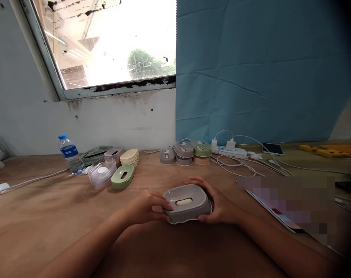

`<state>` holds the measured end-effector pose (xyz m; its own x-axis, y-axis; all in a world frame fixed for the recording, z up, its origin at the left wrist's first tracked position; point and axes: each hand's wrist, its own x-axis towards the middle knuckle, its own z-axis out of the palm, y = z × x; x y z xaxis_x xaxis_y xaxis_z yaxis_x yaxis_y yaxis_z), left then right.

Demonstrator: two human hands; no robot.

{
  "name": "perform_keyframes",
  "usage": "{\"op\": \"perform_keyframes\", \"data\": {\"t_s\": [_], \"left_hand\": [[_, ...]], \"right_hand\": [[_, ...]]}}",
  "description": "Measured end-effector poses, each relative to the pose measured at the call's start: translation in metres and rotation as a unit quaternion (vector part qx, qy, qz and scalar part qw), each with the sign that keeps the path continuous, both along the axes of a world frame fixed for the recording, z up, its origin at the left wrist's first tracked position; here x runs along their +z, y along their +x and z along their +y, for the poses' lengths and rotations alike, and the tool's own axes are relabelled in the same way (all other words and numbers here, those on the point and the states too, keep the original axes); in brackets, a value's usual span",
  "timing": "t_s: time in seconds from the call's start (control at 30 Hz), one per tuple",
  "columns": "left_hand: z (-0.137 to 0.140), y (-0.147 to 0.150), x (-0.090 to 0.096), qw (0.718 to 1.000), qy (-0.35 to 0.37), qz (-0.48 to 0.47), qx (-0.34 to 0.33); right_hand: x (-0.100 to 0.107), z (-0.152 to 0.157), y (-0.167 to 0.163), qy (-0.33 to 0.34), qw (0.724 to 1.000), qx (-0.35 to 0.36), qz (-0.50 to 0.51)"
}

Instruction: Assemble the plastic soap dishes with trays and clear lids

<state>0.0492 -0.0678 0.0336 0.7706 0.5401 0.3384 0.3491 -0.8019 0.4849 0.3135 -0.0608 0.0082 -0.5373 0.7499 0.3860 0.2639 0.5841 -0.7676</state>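
Grey soap box (pixel 187 203) on table (pixel 62 216), clamped btwn left hand (pixel 148 208) & right hand (pixel 218 204), fingers curled round both ends. Prob light, stiff, slick plastic; lid w/ slot loose? Best held at ends, low.

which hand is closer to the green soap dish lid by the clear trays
Left. The left hand grips the near grey soap box on the side facing the green lid; the right hand holds the box's far side, farther off.
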Motion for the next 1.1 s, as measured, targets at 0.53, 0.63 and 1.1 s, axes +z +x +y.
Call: {"op": "perform_keyframes", "data": {"t_s": [0.53,0.63,1.1], "left_hand": [[-0.005,-0.006,-0.002,0.995,0.000,-0.097,0.001],[-0.006,-0.006,0.002,0.995,0.004,-0.102,0.020],[0.010,-0.019,-0.003,0.968,0.101,-0.113,0.200]], "right_hand": [[-0.003,0.001,0.001,-0.016,0.998,0.047,-0.023],[-0.002,0.000,0.001,-0.026,0.998,0.052,-0.021],[0.009,0.003,0.008,0.063,0.983,-0.045,-0.167]]}}
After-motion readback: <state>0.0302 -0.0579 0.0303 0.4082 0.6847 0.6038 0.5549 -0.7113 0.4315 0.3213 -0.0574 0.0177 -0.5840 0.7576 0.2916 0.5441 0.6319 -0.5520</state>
